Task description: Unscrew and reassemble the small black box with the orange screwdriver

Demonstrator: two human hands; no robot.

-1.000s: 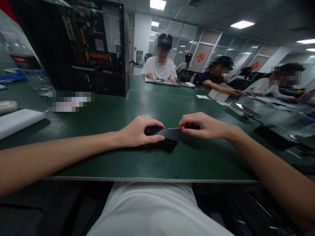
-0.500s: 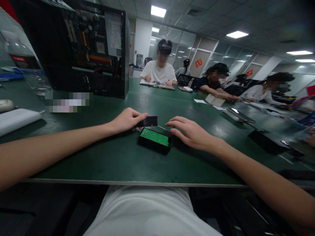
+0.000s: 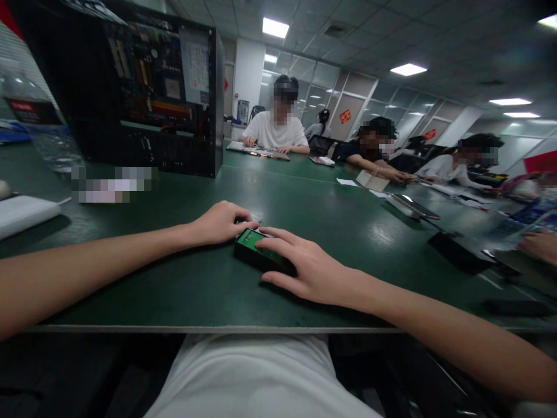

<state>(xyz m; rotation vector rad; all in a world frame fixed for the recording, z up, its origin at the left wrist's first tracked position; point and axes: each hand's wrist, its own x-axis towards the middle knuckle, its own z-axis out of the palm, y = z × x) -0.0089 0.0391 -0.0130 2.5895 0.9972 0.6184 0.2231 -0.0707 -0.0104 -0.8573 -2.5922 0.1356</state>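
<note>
On the green table in front of me sits a small open black plastic case (image 3: 250, 255) with a green circuit board (image 3: 248, 238) inside it. My right hand (image 3: 307, 264) reaches over the case from the right. Its thumb lies along the near side, and the other fingers cross the board and the far edge, hiding the case's right part. Just beyond the left end of the case, my left hand (image 3: 221, 223) rests low with curled fingers. What those fingers hold is hidden; a bit of something pale shows between the two hands.
An opened black computer tower (image 3: 174, 110) stands back left, near a plastic bottle (image 3: 39, 116) and a white box-like object (image 3: 26, 215). To the right are a black box (image 3: 459, 249) and papers (image 3: 347, 182). Other people sit around the table (image 3: 174, 302).
My right hand has moved left and down onto the case. My left hand has lowered, and the flat black piece it held up is out of sight. The view has shifted slightly.
</note>
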